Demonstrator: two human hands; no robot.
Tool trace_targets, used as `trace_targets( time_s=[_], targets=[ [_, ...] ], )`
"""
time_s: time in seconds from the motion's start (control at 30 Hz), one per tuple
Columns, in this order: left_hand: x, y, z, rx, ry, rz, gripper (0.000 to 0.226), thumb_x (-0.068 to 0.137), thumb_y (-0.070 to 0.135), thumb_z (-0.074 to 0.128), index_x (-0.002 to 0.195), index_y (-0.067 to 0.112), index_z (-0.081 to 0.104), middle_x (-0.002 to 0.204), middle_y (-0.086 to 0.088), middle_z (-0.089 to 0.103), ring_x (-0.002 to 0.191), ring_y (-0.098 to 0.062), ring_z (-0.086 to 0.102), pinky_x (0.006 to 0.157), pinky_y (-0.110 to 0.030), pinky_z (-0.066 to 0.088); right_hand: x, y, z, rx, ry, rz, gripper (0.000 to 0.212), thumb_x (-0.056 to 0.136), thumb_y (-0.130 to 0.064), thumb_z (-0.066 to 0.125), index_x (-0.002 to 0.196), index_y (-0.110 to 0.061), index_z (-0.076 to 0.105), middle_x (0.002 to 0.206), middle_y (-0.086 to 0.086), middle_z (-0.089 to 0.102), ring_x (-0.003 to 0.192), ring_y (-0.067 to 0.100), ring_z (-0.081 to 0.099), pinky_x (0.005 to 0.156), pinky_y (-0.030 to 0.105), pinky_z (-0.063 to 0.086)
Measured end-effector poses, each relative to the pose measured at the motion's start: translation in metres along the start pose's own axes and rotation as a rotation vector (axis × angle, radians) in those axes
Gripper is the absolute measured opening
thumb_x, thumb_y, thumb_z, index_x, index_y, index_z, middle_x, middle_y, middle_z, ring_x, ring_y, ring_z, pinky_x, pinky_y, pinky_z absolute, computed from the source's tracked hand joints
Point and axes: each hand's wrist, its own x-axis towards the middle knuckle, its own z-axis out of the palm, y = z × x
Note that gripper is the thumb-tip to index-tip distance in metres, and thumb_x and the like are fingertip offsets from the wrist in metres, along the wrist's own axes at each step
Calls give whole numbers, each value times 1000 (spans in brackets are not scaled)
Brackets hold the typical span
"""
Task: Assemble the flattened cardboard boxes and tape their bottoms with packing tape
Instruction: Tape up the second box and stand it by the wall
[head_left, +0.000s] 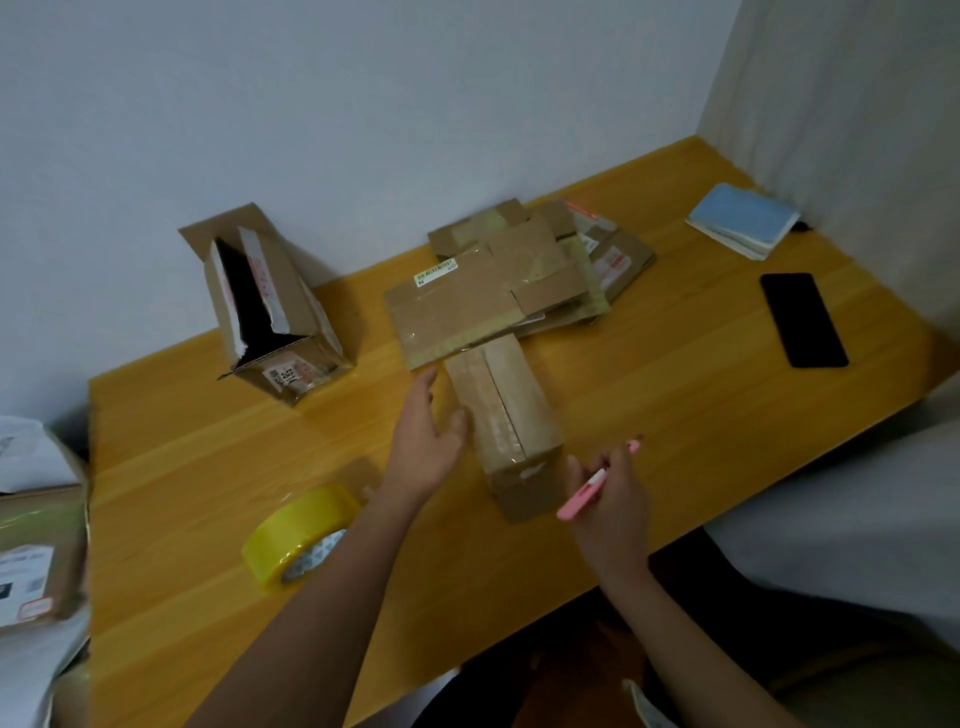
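Both hands are out over the yellow wooden table (649, 395), one on each side of a small assembled cardboard box (506, 415). That box lies lengthwise in front of the person, with a strip of clear tape running along its top seam and down over the near end.

On the box's left side, the left hand (426, 441) is open, with its fingers straight and pointing away from the person. Its thumb touches or nearly touches the box's left wall; the blur makes it hard to say which. It holds nothing. The forearm stretches in from the lower left.

By the box's near right corner, the right hand (615, 493) is curled round a pink cutter (584, 496), whose near end sticks out toward the box. Whether the hand touches the box cannot be told.

Behind the small box, and touching its far end, lies a pile of flattened boxes (498, 280) with labels and old tape on them. A second box (270, 306) stands tilted at the back left by the wall, its flaps open. The roll of yellow packing tape (301, 535) rests on the table just left of the left forearm.

Farther right on the table are a black phone (802, 319) and a blue notebook (743, 218), well apart from the hands.
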Motion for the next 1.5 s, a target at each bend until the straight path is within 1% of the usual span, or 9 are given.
trace_targets(
  time_s=[0.27, 0.37, 0.5, 0.63, 0.73, 0.97, 1.3, 1.4, 1.5],
  targets=[
    [21, 6, -1, -113, -127, -101, 65, 96, 26, 57, 152, 18, 24, 143, -1, 31, 126, -14, 37, 107, -29, 33, 11, -21, 3, 114, -147, 186, 30, 93, -25, 64, 79, -22, 38, 70, -2, 52, 51, 4, 51, 41, 16, 35],
    [5, -9, 3, 35, -31, -47, 37, 94, 38, 59, 120, 12, 57, 113, -8, 53, 88, -11, 49, 74, -22, 45, 27, -21, -2, 68, -76, 156, 33, 90, -30, 68, 83, -17, 39, 72, -4, 50, 58, 14, 51, 45, 17, 36],
    [-25, -19, 13, -1, 66, -87, 28, 89, 38, 66, 93, 18, 47, 92, 3, 53, 77, -7, 52, 58, -19, 37, 32, -17, 6, -57, -97, 90, 37, 85, -34, 72, 83, -17, 40, 66, -8, 48, 53, 7, 46, 43, 19, 34],
    [-32, -25, 18, -96, 172, -114, 22, 93, 20, 63, 81, 13, 46, 75, 3, 57, 68, -19, 58, 64, -39, 50, 39, -3, 10, -68, -118, 83, 38, 94, -16, 63, 74, -30, 34, 65, -11, 46, 52, 4, 44, 44, 20, 30],
    [-21, -20, 15, -77, 157, -176, 13, 95, 26, 59, 100, 14, 55, 90, -1, 62, 86, -25, 61, 73, -42, 53, 54, -7, 8, -61, -160, 155, 23, 95, -10, 58, 83, -20, 42, 72, -5, 49, 62, 17, 50, 44, 21, 30],
    [-7, -11, 25, 57, 153, -291, 55, 83, 54, 67, 116, 10, 58, 101, 2, 61, 88, -18, 58, 70, -34, 50, 52, -25, 32, -190, -78, 205, 52, 79, -52, 73, 97, -18, 39, 74, -11, 45, 59, 9, 44, 45, 26, 25],
    [-2, -20, 18, -102, 133, -238, 48, 87, 33, 70, 127, 13, 54, 116, -4, 62, 100, -21, 61, 85, -45, 56, 63, -8, 23, -2, -159, 204, 14, 98, -16, 55, 101, -13, 41, 78, -2, 51, 62, 17, 51, 48, 28, 34],
    [7, -8, 25, -271, 96, -287, 58, 86, 18, 68, 137, 21, 41, 119, 1, 55, 102, -22, 60, 83, -43, 57, 73, -21, 31, -1, -211, 168, 33, 92, -3, 58, 116, -16, 39, 87, 0, 52, 70, 17, 56, 50, 30, 42],
    [16, -6, 31, -315, 171, -377, 37, 85, 39, 69, 114, 23, 53, 108, -3, 65, 94, -24, 63, 81, -48, 57, 80, -23, 43, -10, -120, 133, 40, 89, -29, 69, 114, -16, 41, 89, -5, 53, 74, 13, 56, 54, 32, 45]
  ],
)
